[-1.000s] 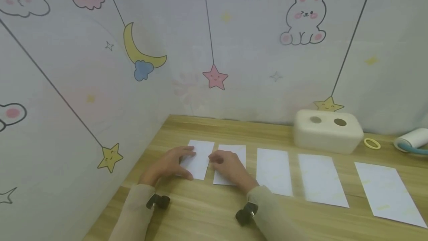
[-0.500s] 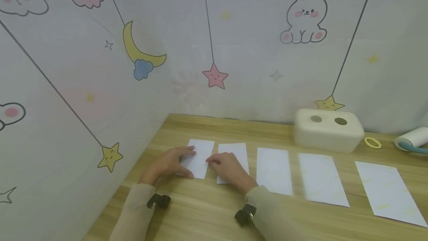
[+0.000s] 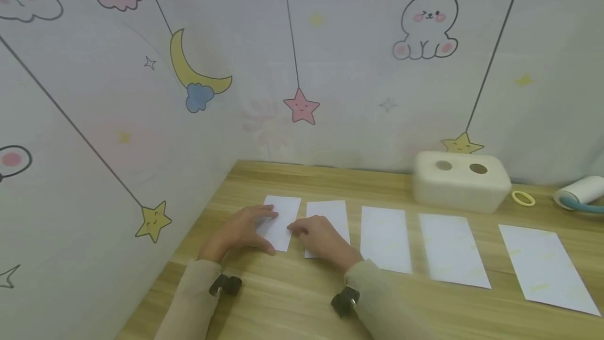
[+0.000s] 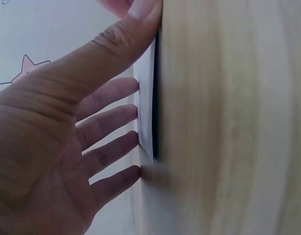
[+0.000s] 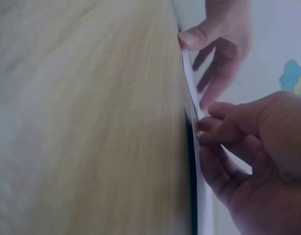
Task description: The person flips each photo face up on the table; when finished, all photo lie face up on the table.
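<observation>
Several white paper cards lie in a row on the wood-grain table. My left hand rests on the leftmost card, fingers spread over its left part and thumb at the near edge. In the left wrist view, the fingertips touch the card, and a dark strip shows along its edge. My right hand has curled fingers, tips bunched right at this card's right edge; I cannot tell whether they pinch it. The right forearm and hand partly cover the second card.
Three more cards lie rightward: a third, a fourth and a fifth. Behind them stand a cream box with two round holes, a yellow ring and a white roll. Patterned walls border the table's left and back.
My right hand has shifted slightly left, from between the first two cards to the leftmost card's right edge. The second card has slid a little rightward. My left hand has stayed in place.
</observation>
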Available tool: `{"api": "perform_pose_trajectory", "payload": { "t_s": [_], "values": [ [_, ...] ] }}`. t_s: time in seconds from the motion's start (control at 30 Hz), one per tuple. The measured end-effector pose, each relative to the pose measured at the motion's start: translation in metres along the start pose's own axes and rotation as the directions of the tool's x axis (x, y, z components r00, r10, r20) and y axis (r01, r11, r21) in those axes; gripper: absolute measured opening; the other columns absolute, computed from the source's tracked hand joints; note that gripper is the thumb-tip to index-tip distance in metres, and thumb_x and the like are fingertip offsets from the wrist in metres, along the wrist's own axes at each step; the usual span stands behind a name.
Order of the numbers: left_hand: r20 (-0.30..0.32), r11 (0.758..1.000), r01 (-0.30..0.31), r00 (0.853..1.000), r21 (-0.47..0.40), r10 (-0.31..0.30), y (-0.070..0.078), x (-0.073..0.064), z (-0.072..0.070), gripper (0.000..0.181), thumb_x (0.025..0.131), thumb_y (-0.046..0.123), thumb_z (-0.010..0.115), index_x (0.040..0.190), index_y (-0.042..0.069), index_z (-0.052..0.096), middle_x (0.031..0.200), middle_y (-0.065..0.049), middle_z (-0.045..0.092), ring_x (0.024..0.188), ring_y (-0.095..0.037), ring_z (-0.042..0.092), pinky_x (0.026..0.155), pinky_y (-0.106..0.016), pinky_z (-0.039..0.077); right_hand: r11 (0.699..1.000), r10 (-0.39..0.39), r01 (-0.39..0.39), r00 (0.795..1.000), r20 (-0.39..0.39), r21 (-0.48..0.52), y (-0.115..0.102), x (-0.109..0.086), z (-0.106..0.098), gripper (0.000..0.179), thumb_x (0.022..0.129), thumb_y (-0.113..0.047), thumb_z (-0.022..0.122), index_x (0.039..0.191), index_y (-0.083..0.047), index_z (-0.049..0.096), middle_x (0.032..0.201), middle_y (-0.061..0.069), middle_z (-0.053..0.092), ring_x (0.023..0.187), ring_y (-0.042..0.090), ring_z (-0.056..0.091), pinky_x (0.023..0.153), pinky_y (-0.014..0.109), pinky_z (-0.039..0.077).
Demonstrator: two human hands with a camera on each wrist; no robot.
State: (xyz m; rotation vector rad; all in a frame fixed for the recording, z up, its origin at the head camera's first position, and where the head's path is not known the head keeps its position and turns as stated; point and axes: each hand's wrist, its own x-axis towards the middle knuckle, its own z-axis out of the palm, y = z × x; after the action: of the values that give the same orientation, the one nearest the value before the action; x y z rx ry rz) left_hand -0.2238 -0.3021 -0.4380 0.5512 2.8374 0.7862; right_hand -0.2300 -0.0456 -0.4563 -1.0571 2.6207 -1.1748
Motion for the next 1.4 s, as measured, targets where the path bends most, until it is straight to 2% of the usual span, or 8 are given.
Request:
{"api": "perform_pose_trajectory", "payload": {
  "t_s": [0.23,0.43,0.73,0.93,1.13,1.27,1.4],
  "values": [
    [-0.012,1.000,0.003,1.000,0.006,-0.003,0.001,-0.001,-0.001,0.094,0.065,0.040,0.102,0.142,0.003,0.065,0.159,-0.017,0.050,0.149,-0.042,0.042,0.121,-0.059,0.032,1.000,-0.012,0.012,0.998,0.054,-0.003,-0.004,0.000,-0.003,0.040,0.092,0.013,0.056,0.125,0.002,0.075,0.129,0.017,0.073,0.128,0.035,0.064,0.109,0.050,0.050],
    [-0.015,1.000,-0.010,1.000,0.013,0.010,0.003,-0.002,-0.002,0.094,0.064,0.038,0.103,0.142,0.002,0.065,0.158,-0.019,0.051,0.147,-0.042,0.044,0.121,-0.058,0.034,1.000,-0.002,0.003,0.999,0.054,-0.018,-0.001,0.001,-0.003,0.044,0.090,0.011,0.057,0.127,-0.003,0.076,0.131,0.012,0.073,0.129,0.032,0.064,0.110,0.048,0.049],
    [-0.009,0.999,-0.005,1.000,0.044,0.005,0.003,-0.002,-0.002,0.102,0.063,0.041,0.103,0.148,0.004,0.060,0.158,-0.016,0.051,0.146,-0.040,0.045,0.120,-0.057,0.035,1.000,-0.006,0.005,0.998,0.055,0.026,0.004,0.002,-0.001,0.046,0.089,0.010,0.057,0.129,-0.003,0.075,0.133,0.011,0.072,0.133,0.032,0.061,0.112,0.050,0.047],
    [0.011,1.000,0.004,1.000,0.011,-0.004,0.004,-0.002,-0.003,0.097,0.067,0.037,0.101,0.148,0.004,0.060,0.160,-0.016,0.049,0.148,-0.038,0.043,0.121,-0.056,0.034,1.000,-0.004,0.003,0.999,0.051,0.016,0.005,0.002,0.000,0.047,0.088,0.008,0.058,0.130,-0.005,0.075,0.132,0.009,0.072,0.133,0.031,0.061,0.112,0.050,0.048],
    [0.018,1.000,0.005,1.000,0.000,-0.005,0.006,-0.004,-0.006,0.086,0.072,0.039,0.098,0.143,0.005,0.066,0.159,-0.018,0.049,0.148,-0.040,0.043,0.121,-0.056,0.034,1.000,0.023,-0.023,1.000,-0.012,0.011,0.006,0.002,0.003,0.040,0.092,0.005,0.063,0.128,-0.006,0.076,0.130,0.010,0.074,0.128,0.031,0.065,0.109,0.048,0.050],
    [0.013,1.000,-0.010,1.000,0.002,0.010,0.005,-0.005,-0.007,0.076,0.075,0.040,0.096,0.138,0.005,0.070,0.156,-0.020,0.051,0.147,-0.042,0.044,0.120,-0.056,0.035,1.000,0.018,-0.017,0.997,-0.072,0.016,0.005,0.003,0.006,0.037,0.091,0.004,0.070,0.126,-0.003,0.075,0.125,0.012,0.075,0.114,0.029,0.070,0.102,0.046,0.055],
    [0.019,1.000,-0.025,1.000,-0.004,0.025,0.002,-0.005,-0.007,0.082,0.072,0.037,0.099,0.139,0.004,0.068,0.158,-0.020,0.050,0.147,-0.043,0.043,0.120,-0.058,0.035,0.998,0.026,-0.021,0.996,-0.086,0.050,0.004,0.005,0.008,0.041,0.086,0.006,0.073,0.126,0.000,0.074,0.124,0.013,0.074,0.104,0.026,0.069,0.095,0.045,0.057]
  ]
}}
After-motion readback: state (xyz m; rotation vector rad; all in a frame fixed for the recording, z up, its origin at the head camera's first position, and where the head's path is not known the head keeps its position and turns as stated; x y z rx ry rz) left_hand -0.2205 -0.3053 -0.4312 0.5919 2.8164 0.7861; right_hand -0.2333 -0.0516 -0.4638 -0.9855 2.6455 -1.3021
